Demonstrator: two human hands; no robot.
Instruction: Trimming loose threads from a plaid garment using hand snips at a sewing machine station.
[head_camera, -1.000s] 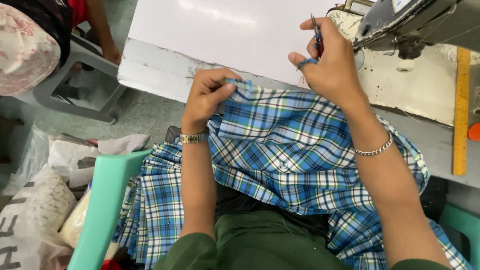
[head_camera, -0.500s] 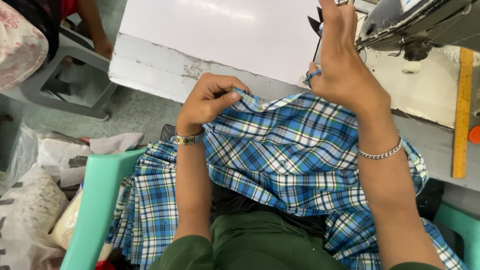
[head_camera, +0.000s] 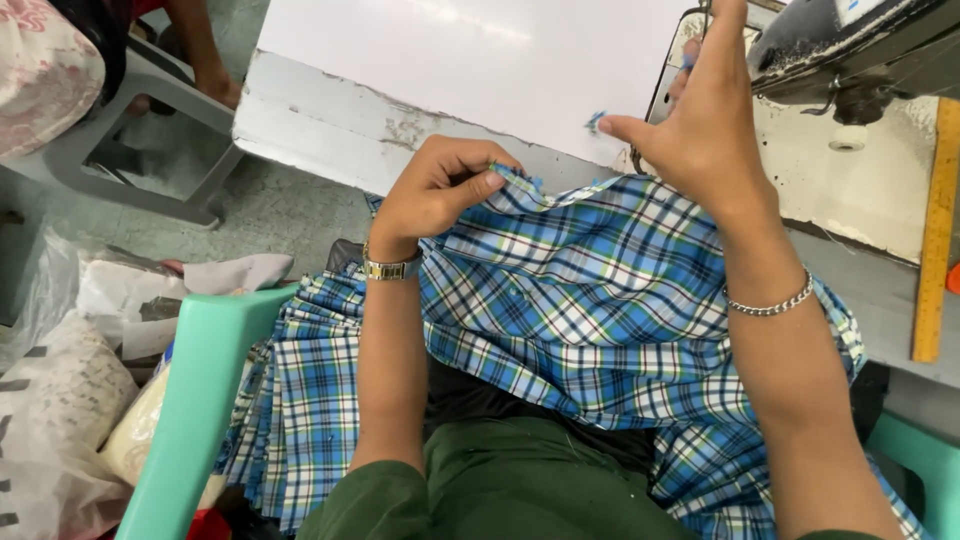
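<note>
Right hand (head_camera: 705, 120) rose (left hand (head_camera: 440, 190) pinches fabric (head_camera: 600, 300)).

Bright, even daylight fills the scene, with no hard-edged shadows anywhere. The white board (head_camera: 480, 60) at the far side is close to blown out, with a pale glare patch near its far edge and almost no surface detail. Soft shadow lies under the left hand (head_camera: 440, 190) on the plaid cloth (head_camera: 590, 300) and darkens the gap at the person's lap. The cloth's checks are crisp in the middle. The right hand (head_camera: 700, 120) is slightly smeared at the fingertips. The bags (head_camera: 60, 390) at near left look softer. Straight edges bow a little toward the corners, as with a wide lens.
</note>
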